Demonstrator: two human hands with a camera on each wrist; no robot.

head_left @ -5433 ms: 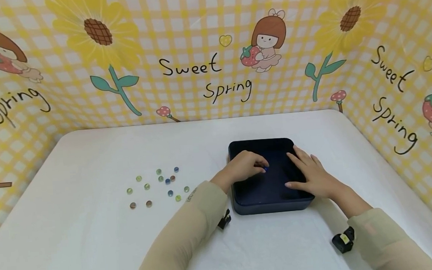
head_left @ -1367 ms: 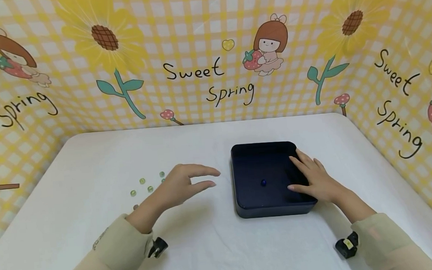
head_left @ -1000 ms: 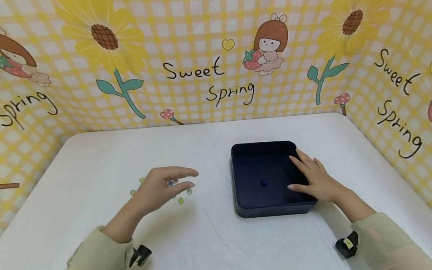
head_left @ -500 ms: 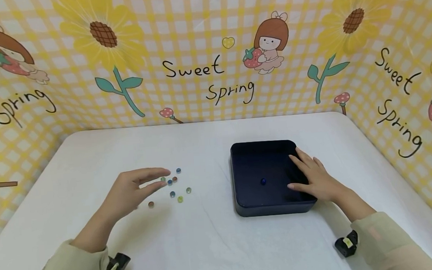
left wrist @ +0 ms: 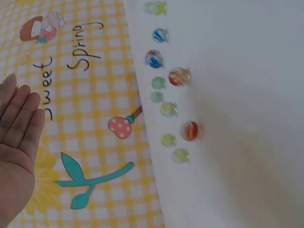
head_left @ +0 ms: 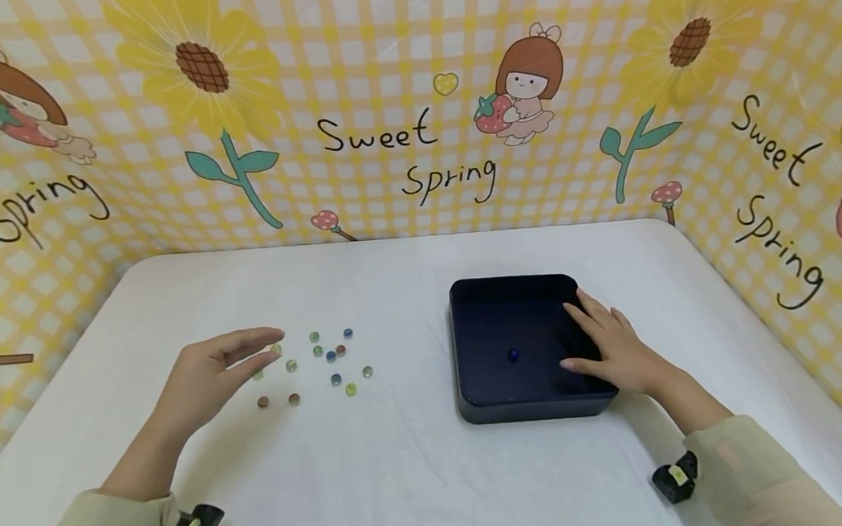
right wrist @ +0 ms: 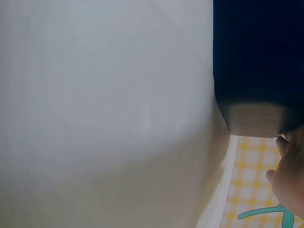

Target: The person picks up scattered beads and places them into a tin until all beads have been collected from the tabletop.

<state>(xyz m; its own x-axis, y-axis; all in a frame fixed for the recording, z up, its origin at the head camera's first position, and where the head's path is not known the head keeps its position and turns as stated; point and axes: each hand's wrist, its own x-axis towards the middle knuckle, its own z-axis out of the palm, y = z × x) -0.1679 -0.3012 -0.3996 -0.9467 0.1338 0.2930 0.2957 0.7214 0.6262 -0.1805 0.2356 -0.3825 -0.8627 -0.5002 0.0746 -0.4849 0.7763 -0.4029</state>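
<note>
— In the head view, where is everything?

— Small, round, clear glass marbles (head_left: 291,366) lie scattered on the left of the white desk (head_left: 419,472). One deep-blue round marble (head_left: 513,355) sits inside the shallow navy box with rounded corners (head_left: 538,409), on the right.

— And each grip?

— The person's left grip (head_left: 204,377) is released, thumb and fingers parted, above the leftmost marbles. The right grip (head_left: 610,340) rests spread over the box's right wall, not clenched.

— How would a marble handle?

— Light, hard and slippery, I'd judge, and quick to roll away. Best pinched across its middle, thumb opposite a finger. The box looks stiff; a side wall seems the place to steady it.

— The left wrist view?

— It brings out the swirls inside the clear glass: red-orange, blue, yellow-green. The left grip has its fingers straight and holds nothing.

— And the right wrist view?

— The box's dark blue side, with a paler patch at one end. The right grip is partly cut off beside it; how firmly it presses, I cannot tell.
</note>
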